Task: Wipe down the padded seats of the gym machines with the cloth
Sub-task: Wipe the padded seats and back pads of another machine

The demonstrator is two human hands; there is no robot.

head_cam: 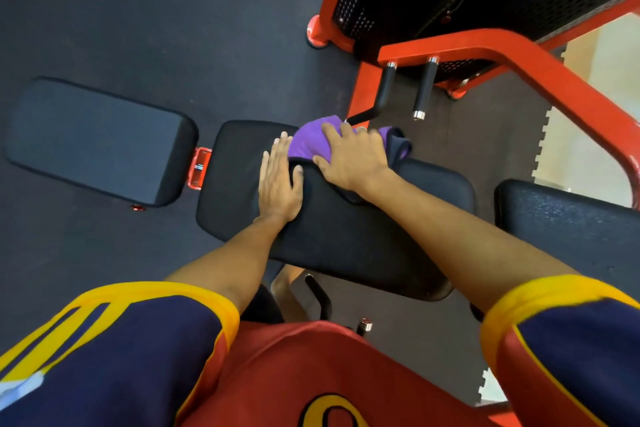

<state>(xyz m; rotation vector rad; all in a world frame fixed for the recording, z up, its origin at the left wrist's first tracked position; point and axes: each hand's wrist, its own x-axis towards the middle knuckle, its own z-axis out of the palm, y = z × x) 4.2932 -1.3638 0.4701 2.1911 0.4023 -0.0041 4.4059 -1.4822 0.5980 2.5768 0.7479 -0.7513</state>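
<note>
A purple cloth (310, 140) with a dark edge lies bunched on the far end of a black padded backrest (353, 229) that rises toward me. My right hand (351, 159) lies on top of the cloth, fingers spread and bent over it, pressing it onto the pad. My left hand (280, 180) rests flat on the same pad just left of the cloth, fingers straight, fingertips touching the cloth's edge. Below the backrest's far end sits the black seat pad (235, 177).
A second black pad (100, 140) lies at the left on the dark rubber floor. Another black pad (568, 218) stands at the right. The red machine frame (540, 69) with two black handles (424, 87) arches over the far right. Pale flooring begins at the right edge.
</note>
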